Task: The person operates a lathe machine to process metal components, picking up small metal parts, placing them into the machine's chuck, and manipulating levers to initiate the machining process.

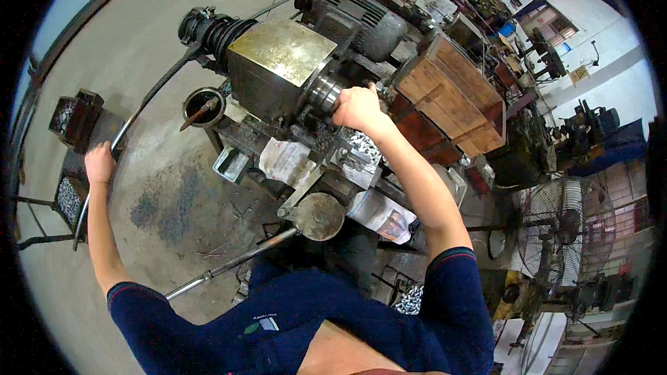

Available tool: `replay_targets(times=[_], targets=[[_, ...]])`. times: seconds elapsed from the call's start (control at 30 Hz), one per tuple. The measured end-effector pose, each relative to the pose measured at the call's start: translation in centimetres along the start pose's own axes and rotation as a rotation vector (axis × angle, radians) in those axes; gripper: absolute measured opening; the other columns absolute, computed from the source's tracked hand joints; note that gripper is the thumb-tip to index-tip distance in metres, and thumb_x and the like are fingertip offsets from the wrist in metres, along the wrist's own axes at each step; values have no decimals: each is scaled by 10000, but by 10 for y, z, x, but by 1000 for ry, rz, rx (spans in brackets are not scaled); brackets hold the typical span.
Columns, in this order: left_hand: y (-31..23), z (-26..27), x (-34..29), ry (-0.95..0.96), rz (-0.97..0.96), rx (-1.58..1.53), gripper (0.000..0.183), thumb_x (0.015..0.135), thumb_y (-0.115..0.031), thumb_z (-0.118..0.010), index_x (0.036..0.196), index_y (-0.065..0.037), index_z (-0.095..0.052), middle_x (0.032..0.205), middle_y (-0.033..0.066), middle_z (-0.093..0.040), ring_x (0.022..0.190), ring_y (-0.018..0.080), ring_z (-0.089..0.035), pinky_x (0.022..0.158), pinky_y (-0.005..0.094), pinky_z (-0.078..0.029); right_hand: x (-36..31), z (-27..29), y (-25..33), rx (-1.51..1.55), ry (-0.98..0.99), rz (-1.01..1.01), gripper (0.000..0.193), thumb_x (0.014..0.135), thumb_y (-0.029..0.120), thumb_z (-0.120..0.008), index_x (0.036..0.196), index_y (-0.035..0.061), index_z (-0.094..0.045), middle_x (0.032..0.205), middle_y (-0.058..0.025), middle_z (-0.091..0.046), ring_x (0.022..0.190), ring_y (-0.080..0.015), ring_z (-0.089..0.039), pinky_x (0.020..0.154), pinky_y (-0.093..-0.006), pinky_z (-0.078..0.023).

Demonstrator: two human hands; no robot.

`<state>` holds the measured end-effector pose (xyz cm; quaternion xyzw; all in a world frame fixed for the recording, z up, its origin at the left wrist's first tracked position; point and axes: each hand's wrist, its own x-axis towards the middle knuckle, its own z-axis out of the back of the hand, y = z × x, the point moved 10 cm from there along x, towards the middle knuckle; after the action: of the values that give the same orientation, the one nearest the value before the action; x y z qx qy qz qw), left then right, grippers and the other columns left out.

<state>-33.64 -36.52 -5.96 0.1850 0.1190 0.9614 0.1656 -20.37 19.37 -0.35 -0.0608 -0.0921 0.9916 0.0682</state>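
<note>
My left hand (99, 164) is wrapped around a long metal lever (127, 125), which runs from the rear end of a small lathe's headstock (281, 52). At the headstock's front, my right hand (358, 108) is closed against the face of the shiny round spindle chuck (324, 92). Whatever its fingers pinch there is hidden or too small to name. Just below that hand, small bright metal pieces (363, 146) lie heaped beside the tool slide. A dirty white cloth (286, 162) drapes over the lathe bed.
Behind the lathe sits a ribbed electric motor (361, 21). Wooden boxes (445, 97) stand to its right. A pot with a brush (203, 107) is left of the headstock. Bins of small parts (69, 198) stand at far left, a large fan (567, 229) at right. A round-ended metal arm (319, 217) juts toward me.
</note>
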Motion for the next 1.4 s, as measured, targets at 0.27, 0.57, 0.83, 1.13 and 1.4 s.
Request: replay_targets(times=[0.27,0.57,0.83,1.13,1.4], targets=[[-97,52,30,-376,16,-730,296,780,-71,-533,1069,-16,-567,922,146,-606,874,312,-586,776,359,-464,-67,42,-31,173,-328,57,354,571,226,-625,907,134,-683,993,-57,-632,1046,-235,-531,1027,-577,-207],[-329,-177,-26,403,-217,-520,454,681,-288,-702,1080,-111,-576,910,165,-621,877,358,-594,726,434,-487,-277,-15,-165,338,-359,-326,374,573,189,-641,936,106,-664,1048,-91,-619,1053,-266,-521,1025,-509,-245],[-343,-121,9,314,-472,-285,226,739,-274,-626,905,-121,-629,817,125,-635,809,302,-619,664,402,-493,-525,-211,-317,261,203,-1177,533,661,221,-587,1185,136,-549,1101,-165,-594,1038,-316,-554,893,-383,-431],[-210,-207,-116,828,33,-650,322,704,-149,-623,1009,-45,-642,792,160,-650,684,264,-648,607,364,-513,-616,-280,-245,239,355,-1274,342,662,291,-640,853,8,-608,884,-215,-633,844,-348,-625,758,-419,-502],[-233,-202,-184,1106,130,-918,311,754,-95,-613,1036,31,-581,698,123,-636,477,187,-611,398,290,-464,-594,-295,-93,993,-47,-1166,251,589,205,-607,716,-4,-549,675,-180,-581,659,-354,-578,575,-390,-458]])
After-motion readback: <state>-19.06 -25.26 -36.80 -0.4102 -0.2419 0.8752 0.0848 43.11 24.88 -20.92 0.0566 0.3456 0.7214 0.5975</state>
